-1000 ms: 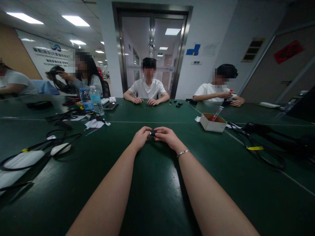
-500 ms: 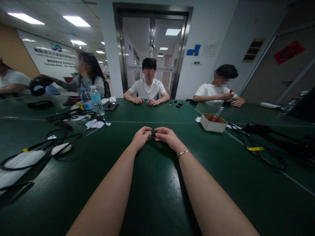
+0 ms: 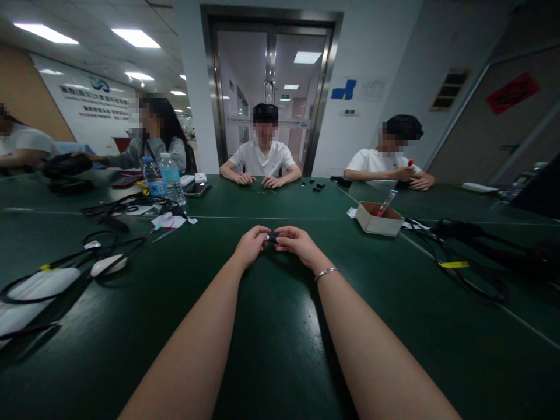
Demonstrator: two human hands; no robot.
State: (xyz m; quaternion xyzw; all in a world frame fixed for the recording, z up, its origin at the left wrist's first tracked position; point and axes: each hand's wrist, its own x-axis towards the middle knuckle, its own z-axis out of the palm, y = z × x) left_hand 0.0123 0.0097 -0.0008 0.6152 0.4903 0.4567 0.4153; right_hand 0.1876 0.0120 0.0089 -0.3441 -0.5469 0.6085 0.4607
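Note:
Between my two hands is a small black stick-like object with a short silvery part at its left end [image 3: 272,238]; its exact kind is too small to make out. My left hand [image 3: 252,245] is closed, with thumb and fingertips pinching the silvery end. My right hand [image 3: 296,242], below a silver bracelet [image 3: 326,273], pinches the black end between thumb and fingers. Both hands stay low over the dark green table [image 3: 275,309], and the fingers partly cover the object.
Left are cables [image 3: 140,242], a computer mouse [image 3: 109,266], water bottles [image 3: 172,179] and a phone [image 3: 196,189]. To the right, an open box [image 3: 380,224] holds a clear tube, near more cables [image 3: 464,280]. Several people sit across the table; small black pieces [image 3: 318,187] lie near one.
My hands stay almost in place, and the object's silvery end shows a little more between them. At far left, a person's hand has lowered a black headset-like thing toward the table.

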